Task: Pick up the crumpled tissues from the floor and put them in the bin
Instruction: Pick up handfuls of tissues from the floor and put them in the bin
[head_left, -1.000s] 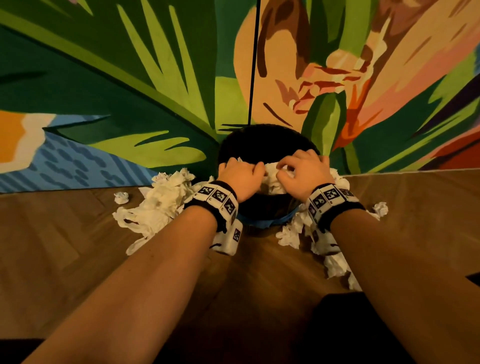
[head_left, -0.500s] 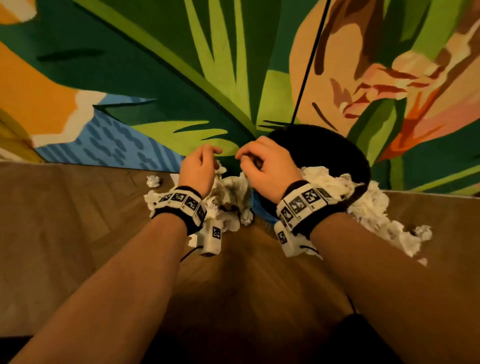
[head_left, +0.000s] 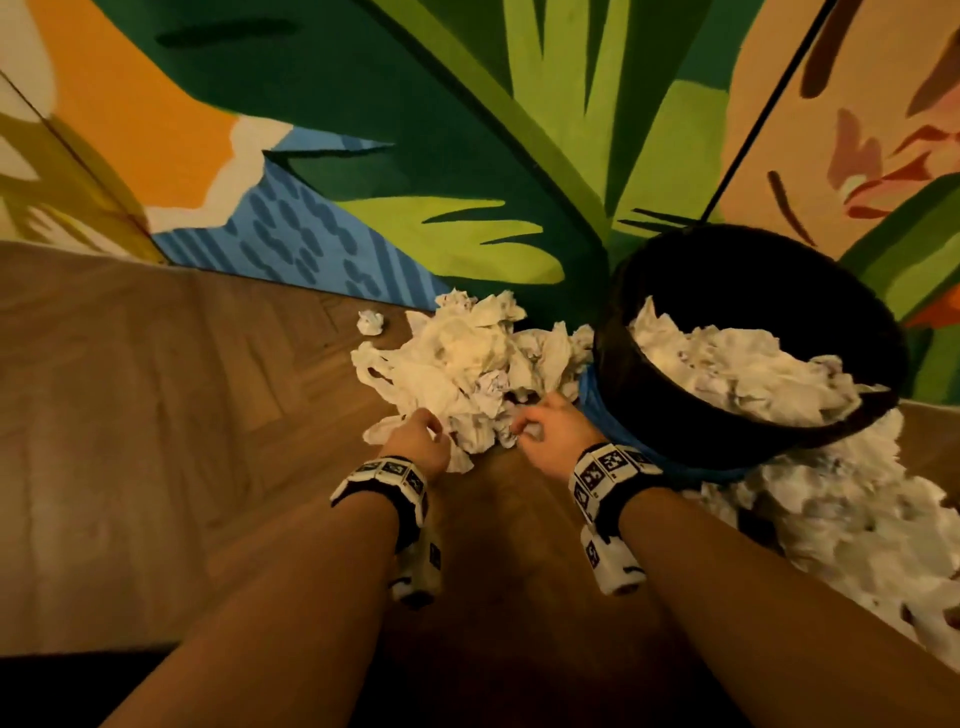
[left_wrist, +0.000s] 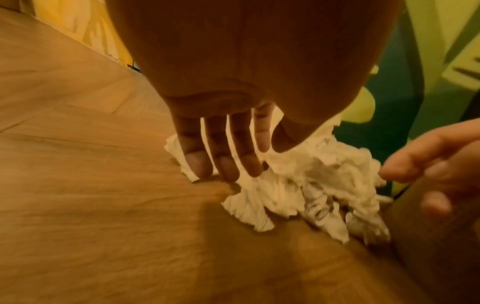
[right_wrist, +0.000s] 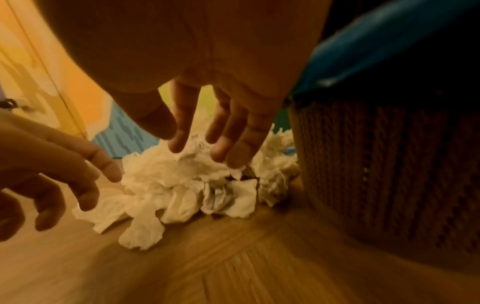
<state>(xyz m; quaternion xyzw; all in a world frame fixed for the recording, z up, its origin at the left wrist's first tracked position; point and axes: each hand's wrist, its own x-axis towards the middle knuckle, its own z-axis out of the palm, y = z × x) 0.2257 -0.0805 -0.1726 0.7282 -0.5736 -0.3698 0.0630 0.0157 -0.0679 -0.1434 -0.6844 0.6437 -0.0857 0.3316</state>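
A heap of crumpled white tissues (head_left: 467, 364) lies on the wooden floor against the wall, left of the black bin (head_left: 691, 431). The bin holds more tissues (head_left: 737, 364). My left hand (head_left: 421, 436) reaches down onto the heap's near left edge; its spread fingers (left_wrist: 226, 168) touch the paper (left_wrist: 311, 174) and hold nothing. My right hand (head_left: 540, 431) hovers over the heap's near right side beside the bin, fingers (right_wrist: 233, 156) spread just above the tissues (right_wrist: 187, 181), nothing gripped.
One small tissue ball (head_left: 371, 322) sits apart, left of the heap by the wall. Another big spill of tissues (head_left: 857, 530) lies right of the bin. The painted wall (head_left: 467, 156) closes off the back. Bare floor (head_left: 156, 415) stretches left.
Both hands left the bin's rim, moved left and came down onto the floor heap. The view swung left, so the bin now sits at the right.
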